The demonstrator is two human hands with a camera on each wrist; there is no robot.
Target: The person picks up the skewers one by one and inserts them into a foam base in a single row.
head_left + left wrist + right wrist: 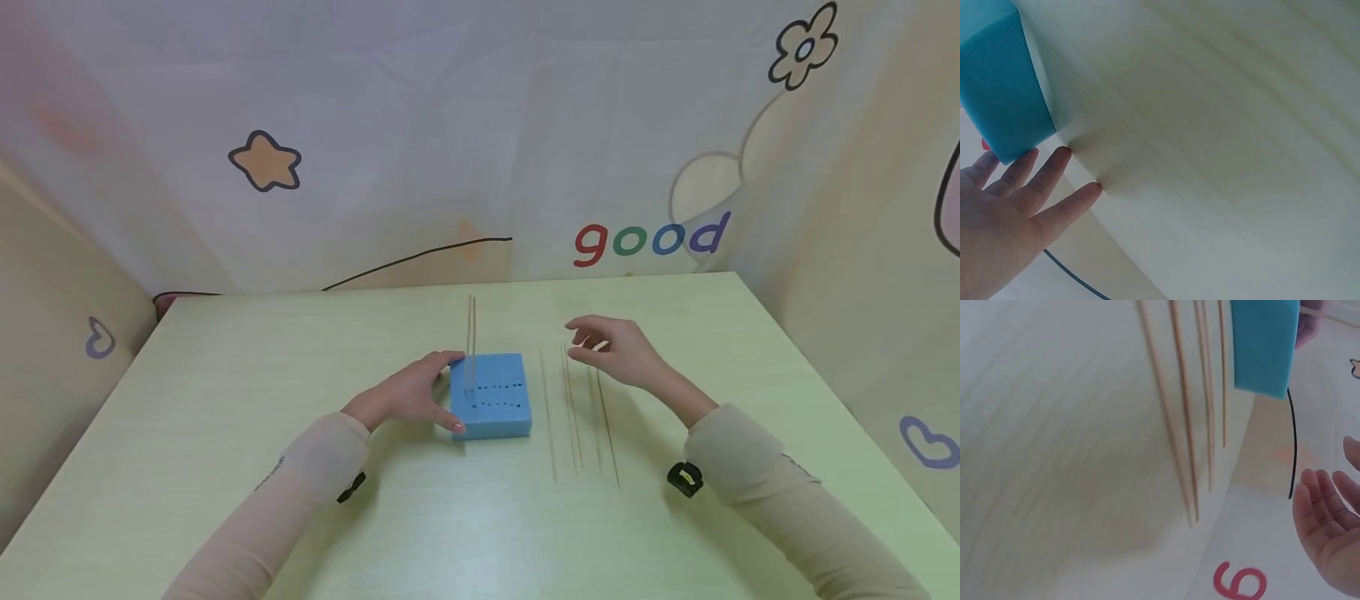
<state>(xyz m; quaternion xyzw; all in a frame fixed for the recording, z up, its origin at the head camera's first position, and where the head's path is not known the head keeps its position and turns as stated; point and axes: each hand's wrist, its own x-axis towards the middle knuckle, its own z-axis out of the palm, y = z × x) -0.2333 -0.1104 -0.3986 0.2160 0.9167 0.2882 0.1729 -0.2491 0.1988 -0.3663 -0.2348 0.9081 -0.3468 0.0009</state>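
Note:
A blue foam block [491, 419] sits mid-table, two rows of dark holes running across its top. Two thin wooden sticks [472, 333] stand upright at its left end. My left hand [408, 390] holds the block from the left side, thumb at the front corner and index finger at the back corner. In the left wrist view, its fingertips [1063, 153] are spread along the block's edge. My right hand [618, 350] hovers near the far ends of several loose thin sticks [572, 408], fingers loosely bent, nothing between them.
The loose sticks lie roughly parallel on the pale table [225, 433], right of the block. A printed cloth [420, 150] hangs behind the table and along both sides. A dark strap buckle [685, 479] hangs below the right sleeve.

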